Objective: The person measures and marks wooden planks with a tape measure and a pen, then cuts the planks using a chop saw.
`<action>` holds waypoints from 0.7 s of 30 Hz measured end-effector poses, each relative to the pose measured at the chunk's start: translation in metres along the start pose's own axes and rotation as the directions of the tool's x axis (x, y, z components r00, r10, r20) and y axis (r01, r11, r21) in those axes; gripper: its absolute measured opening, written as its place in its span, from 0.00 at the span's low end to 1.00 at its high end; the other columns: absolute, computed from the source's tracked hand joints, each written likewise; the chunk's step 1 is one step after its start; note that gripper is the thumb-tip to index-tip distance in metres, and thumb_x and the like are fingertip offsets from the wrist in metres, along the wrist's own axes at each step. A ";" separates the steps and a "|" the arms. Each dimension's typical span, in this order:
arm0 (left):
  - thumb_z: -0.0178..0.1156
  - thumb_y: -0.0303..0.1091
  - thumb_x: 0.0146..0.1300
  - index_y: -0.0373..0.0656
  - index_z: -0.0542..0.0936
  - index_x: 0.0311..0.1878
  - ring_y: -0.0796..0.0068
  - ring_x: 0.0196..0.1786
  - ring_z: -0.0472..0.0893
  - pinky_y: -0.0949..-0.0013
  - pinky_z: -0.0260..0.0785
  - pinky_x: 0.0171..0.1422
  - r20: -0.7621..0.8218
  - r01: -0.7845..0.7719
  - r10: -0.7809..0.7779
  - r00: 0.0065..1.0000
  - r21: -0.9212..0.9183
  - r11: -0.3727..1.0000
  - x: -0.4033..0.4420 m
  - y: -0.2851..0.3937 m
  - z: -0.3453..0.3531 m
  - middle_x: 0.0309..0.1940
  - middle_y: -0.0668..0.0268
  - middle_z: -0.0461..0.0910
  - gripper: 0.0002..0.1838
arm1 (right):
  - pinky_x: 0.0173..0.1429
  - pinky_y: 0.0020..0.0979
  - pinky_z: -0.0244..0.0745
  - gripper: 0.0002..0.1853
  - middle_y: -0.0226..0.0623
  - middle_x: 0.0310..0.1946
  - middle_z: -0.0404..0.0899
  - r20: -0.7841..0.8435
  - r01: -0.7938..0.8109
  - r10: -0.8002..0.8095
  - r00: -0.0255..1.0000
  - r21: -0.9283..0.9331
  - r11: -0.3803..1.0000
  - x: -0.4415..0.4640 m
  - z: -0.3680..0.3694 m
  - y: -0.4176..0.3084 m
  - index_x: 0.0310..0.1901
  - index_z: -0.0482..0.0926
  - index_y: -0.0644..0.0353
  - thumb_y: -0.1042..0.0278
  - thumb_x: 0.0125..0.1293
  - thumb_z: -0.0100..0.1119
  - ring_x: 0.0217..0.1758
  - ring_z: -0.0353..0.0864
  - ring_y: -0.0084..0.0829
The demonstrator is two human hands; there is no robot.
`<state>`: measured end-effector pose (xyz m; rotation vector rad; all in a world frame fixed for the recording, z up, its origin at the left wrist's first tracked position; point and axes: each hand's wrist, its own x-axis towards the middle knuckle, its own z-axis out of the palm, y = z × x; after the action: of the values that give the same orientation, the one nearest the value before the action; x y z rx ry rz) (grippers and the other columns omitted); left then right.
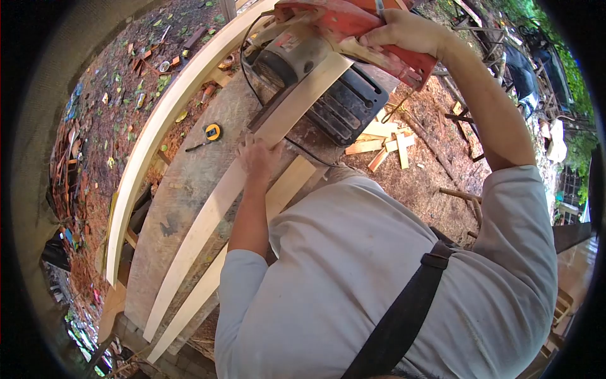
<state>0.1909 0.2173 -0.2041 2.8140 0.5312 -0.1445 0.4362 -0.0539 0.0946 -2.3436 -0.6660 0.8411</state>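
A long pale wooden board [205, 215] runs up from the lower left, its far end lying at the saw. My left hand [255, 156] lies over this board below the saw, with the fingers curled on its edge. At the top stands a power saw with a worn red body [353, 24], a grey motor [293, 54] and a dark ribbed base [344, 104]. My right hand [404, 33] is closed round the red part of the saw. The blade is hidden from view.
Other boards [189, 309] lie beside the first on the worn workbench [170, 189]. A yellow-black tape measure [213, 132] rests there, near a dark power cord [252, 88]. Long pale timber [136, 170] borders the left side. Wood offcuts [388, 142] and sawdust cover the ground at right.
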 end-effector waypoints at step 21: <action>0.67 0.63 0.56 0.33 0.83 0.54 0.44 0.60 0.75 0.43 0.64 0.68 -0.131 -0.044 0.039 0.991 -0.037 0.998 -0.006 0.005 -0.001 0.61 0.52 0.76 0.39 | 0.55 0.29 0.73 0.26 0.36 0.43 0.83 -0.104 0.041 -0.031 0.994 0.097 0.994 -0.019 0.033 0.038 0.55 0.80 0.67 0.57 0.61 0.70 0.47 0.80 0.27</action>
<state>0.1867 0.2115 -0.2009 2.8066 0.4975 0.0577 0.4100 -0.0822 0.0566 -2.2616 -0.6079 0.7159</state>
